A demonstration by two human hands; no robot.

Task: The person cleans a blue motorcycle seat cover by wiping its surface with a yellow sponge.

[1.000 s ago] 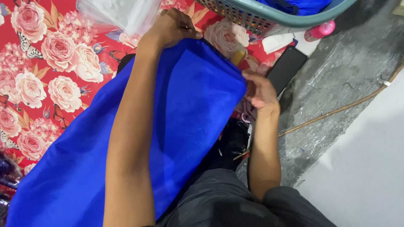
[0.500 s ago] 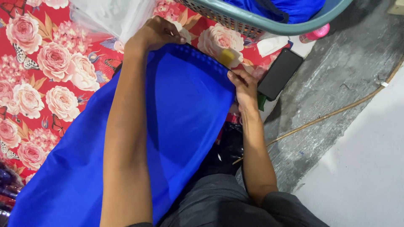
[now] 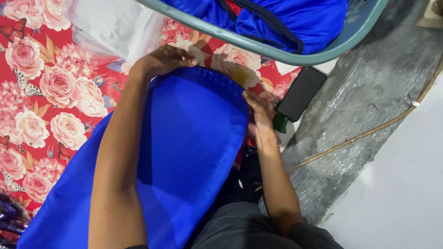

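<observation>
Red floral mat point(image 3: 41, 92) on grey floor, seen from above. Blue cloth point(image 3: 184, 152) runs lengthwise from lower left of the frame to its curved top edge at upper centre. Left hand point(image 3: 168, 60) pinches that edge at its far end; right hand point(image 3: 258, 115), the nearer one, grips the edge's right side, fingers apparently closed though blurred. Basket point(image 3: 323, 50) of blue fabric lies beyond, upper right; black phone point(image 3: 301, 93) just beside the right hand.

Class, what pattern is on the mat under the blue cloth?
Pink roses and butterflies on red mat, head view.
</observation>
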